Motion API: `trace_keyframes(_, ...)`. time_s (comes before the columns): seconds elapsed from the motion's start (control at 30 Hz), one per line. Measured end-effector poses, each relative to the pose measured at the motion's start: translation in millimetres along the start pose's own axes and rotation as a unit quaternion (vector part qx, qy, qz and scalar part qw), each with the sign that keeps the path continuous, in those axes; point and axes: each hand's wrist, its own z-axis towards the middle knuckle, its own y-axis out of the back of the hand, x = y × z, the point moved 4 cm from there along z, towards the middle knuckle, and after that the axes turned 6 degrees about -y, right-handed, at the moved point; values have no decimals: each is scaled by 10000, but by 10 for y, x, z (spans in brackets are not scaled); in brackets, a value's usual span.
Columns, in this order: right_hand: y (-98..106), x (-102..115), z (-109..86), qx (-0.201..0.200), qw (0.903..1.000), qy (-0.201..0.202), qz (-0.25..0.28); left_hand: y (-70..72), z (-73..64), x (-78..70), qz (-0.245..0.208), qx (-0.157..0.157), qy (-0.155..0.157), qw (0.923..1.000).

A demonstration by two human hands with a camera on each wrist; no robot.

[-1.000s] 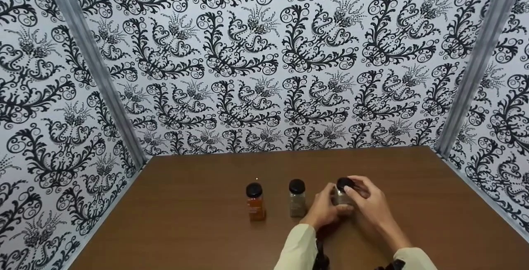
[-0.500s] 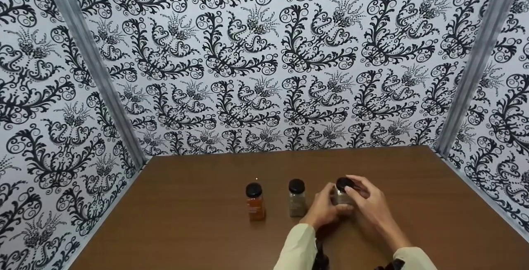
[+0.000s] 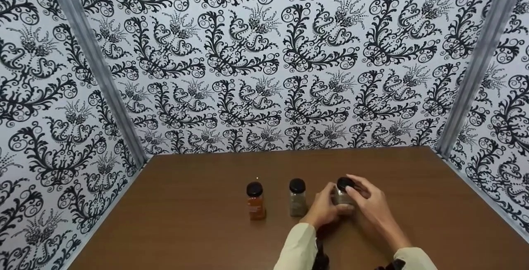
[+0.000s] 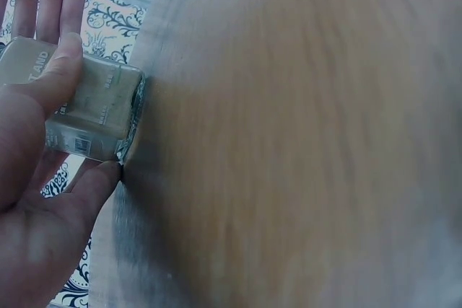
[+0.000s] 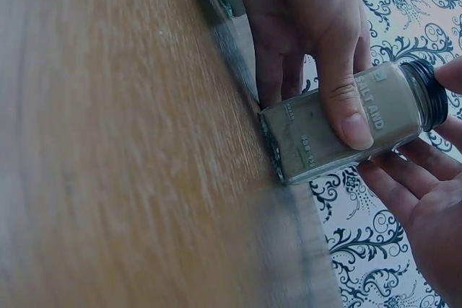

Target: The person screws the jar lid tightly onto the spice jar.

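Note:
A square glass spice jar (image 5: 325, 135), holding a grey-beige powder and with "SALT AND" on its label, stands upright with its base right at the table surface. My left hand (image 3: 326, 208) grips its body, the thumb (image 5: 343, 99) lying across the label. My right hand (image 3: 370, 199) holds the black lid (image 3: 345, 184) between thumb and fingers. In the left wrist view, the jar's lid end runs out of the frame at the left.
To the left of my hands, a greyish-green spice jar (image 3: 297, 204) and an orange-red spice jar (image 3: 256, 208), both black-lidded, stand upright on the brown wooden table (image 3: 198, 204). Patterned black-and-white walls (image 3: 248, 75) enclose the table at the back and sides.
The view has shifted very slightly. Both hands stay on the jar in nearly the same position, and the other two jars have not moved.

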Motion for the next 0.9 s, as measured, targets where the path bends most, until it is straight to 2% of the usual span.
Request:
trace_keyframes(0.23,3,9,-3,-3,9999,-11,-139,17,-8,-26,154,-40,5,9999)
trace_keyframes(0.63,-6,26,4,21,9999,-96,-33,21,-9,-33,229,-82,36,9997)
trace_keyframes(0.9,2,49,-5,38,9999,5,-166,16,-16,-31,104,-58,54,9999)
